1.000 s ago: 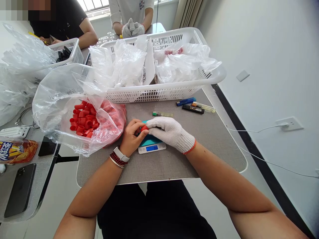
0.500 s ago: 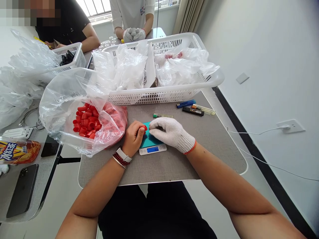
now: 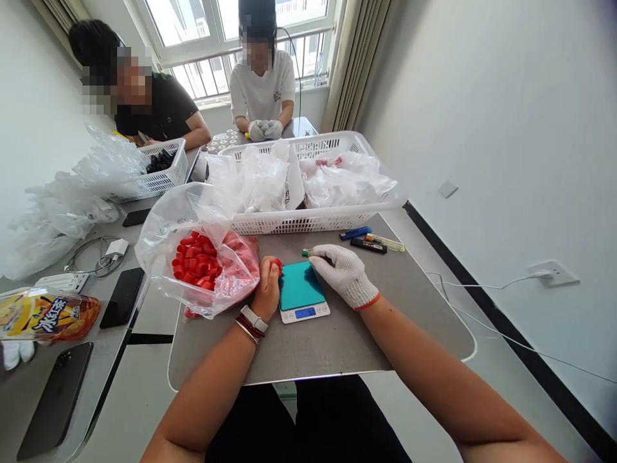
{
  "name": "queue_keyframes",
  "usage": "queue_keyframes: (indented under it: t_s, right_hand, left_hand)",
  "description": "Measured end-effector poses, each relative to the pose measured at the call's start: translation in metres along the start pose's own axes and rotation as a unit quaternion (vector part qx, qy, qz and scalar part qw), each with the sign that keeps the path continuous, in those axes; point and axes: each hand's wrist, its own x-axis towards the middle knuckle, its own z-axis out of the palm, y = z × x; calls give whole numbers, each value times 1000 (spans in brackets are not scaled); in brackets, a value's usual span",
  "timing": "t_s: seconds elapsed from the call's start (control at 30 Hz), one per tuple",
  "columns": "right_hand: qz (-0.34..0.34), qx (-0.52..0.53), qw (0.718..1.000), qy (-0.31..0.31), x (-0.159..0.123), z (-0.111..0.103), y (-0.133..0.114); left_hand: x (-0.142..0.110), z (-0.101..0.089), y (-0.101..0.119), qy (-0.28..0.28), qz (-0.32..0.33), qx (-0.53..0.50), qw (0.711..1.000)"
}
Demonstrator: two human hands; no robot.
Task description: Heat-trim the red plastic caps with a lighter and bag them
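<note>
Your left hand [image 3: 266, 290], bare, is closed narrow on a small red plastic cap [image 3: 276, 265], pinching it just off the corner of the teal pad [image 3: 295, 286] that lies on a digital kitchen scale [image 3: 304, 312]. The cap looks light: a short hollow tube, perhaps a little flexible (wall thickness too small to tell from here). Its round, smooth body may roll if set down loose, so take it around the barrel with the fingertips, not by the rim.

Your right hand [image 3: 343, 275], in a white knit glove with an orange cuff, lies open and empty, fingertips just beside a green-capped lighter [image 3: 305, 252]. On your left, a clear plastic bag [image 3: 159, 241] of more red caps [image 3: 193, 260] slumps against the hand, and its loose film crowds that side. Beyond the scale, a white slotted basket [image 3: 308, 222] packed with plastic bags closes off the far side of the table [image 3: 337, 341]. Blue, black and clear lighters [image 3: 369, 243] lie near its corner, off to your right. Farther down, a co-worker's gloved hands [image 3: 263, 130] are clasped, well apart from yours.
</note>
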Motion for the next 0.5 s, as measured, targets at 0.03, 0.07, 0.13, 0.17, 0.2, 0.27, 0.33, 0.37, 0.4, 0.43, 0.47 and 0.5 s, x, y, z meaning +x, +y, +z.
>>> queue_keyframes:
  t_s: [0.03,0.07,0.13,0.17,0.2,0.27,0.33,0.37,0.4,0.43,0.47,0.5]
  right_hand:
    - [-2,-9,1000,5,0,1,-1]
    - [-8,-15,1000,9,0,1,-3]
    - [-28,-17,999,15,3,2,-10]
    - [-40,-14,999,18,5,1,-15]
    - [-51,-13,998,23,9,1,-20]
    - [-70,-28,996,41,22,0,-31]
    - [-87,-61,993,54,39,0,-40]
    - [-96,-75,991,55,50,0,-45]
    - [-104,-84,990,52,61,0,-48]
    - [-112,-91,988,47,74,1,-52]
    - [-120,-97,987,39,87,2,-55]
    - [-131,-103,986,29,101,3,-58]
  left_hand:
    - [0,0,-2,10,0,-2,1000]
    - [0,1,-4,16,3,-6,1000]
    - [-1,3,-8,25,6,-11,1000]
    - [-1,3,-10,29,7,-12,999]
    - [-1,4,-13,30,8,-12,999]
    - [-1,6,-17,32,12,-13,999]
    - [-1,7,-20,38,18,-9,999]
    - [-1,8,-21,39,23,-2,999]
    - [-1,8,-21,40,29,6,999]
    - [-1,8,-21,40,35,14,999]
    - [-1,7,-21,39,40,22,998]
    - [-1,7,-20,40,43,28,998]
